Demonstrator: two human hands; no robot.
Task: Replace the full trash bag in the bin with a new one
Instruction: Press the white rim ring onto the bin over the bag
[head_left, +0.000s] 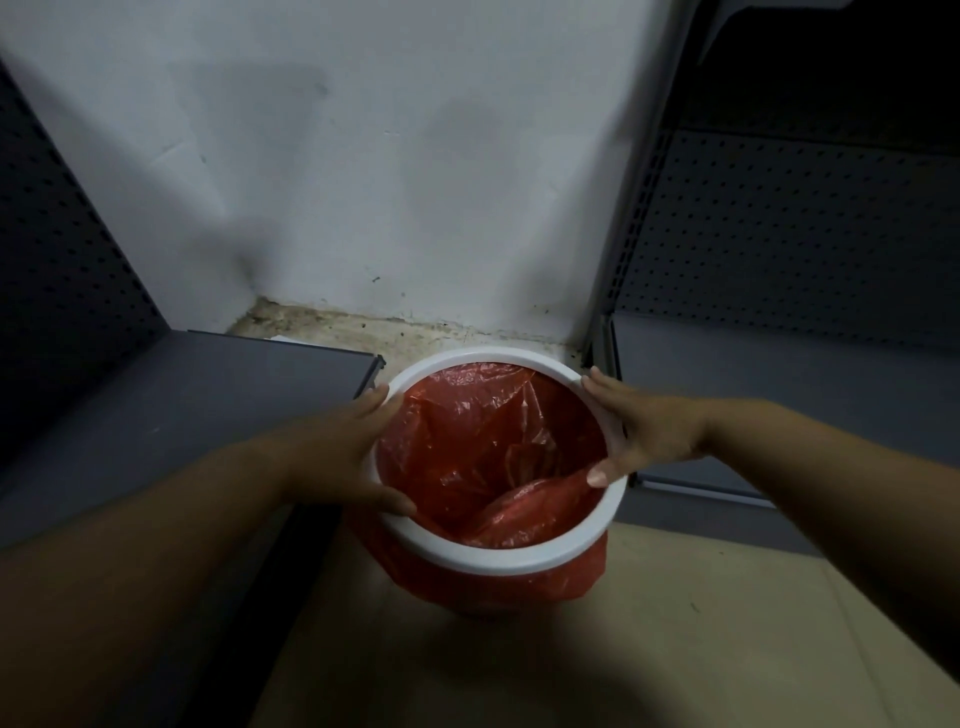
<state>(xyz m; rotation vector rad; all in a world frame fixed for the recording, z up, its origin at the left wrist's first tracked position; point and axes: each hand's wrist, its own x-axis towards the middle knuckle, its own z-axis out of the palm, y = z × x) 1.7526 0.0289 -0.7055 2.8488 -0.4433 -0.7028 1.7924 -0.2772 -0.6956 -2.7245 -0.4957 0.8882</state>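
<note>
Far left: a low grey shelf (182, 395) under dark perforated panelling, close against the work. Risk of knocking a knuckle or catching loose plastic on its corner if swung that way.

Next, the left hand (337, 452), clasped on the left side of the white ring (498, 558), fingers spread along the outside, thumb hooked over the near edge onto the liner. Could pinch the film under that thumb and drag it down unevenly; could also tear it with a hard press.

Centre: the red bag (483, 441), lining the bin, standing on the floor (675, 623) in front of the white wall (363, 156), between the two shelf units. Crumpled and slack inside, with a fold bulging up at the near right; overhang draped below the ring, hiding the bin body. Looks like a late step, seating the ring over a liner, though hard to say for certain. Likely faults: ring tilted and only half seated, or overhang too short on the far side, hidden from here, and slipping in under the first load.

Right: the right hand (644, 431), gripping the ring's right side, fingertips on the far rim, thumb over the inner edge. Unequal pressure against the left would tip the light bin.

Far right: more grey shelving (779, 260), near enough to bump.
</note>
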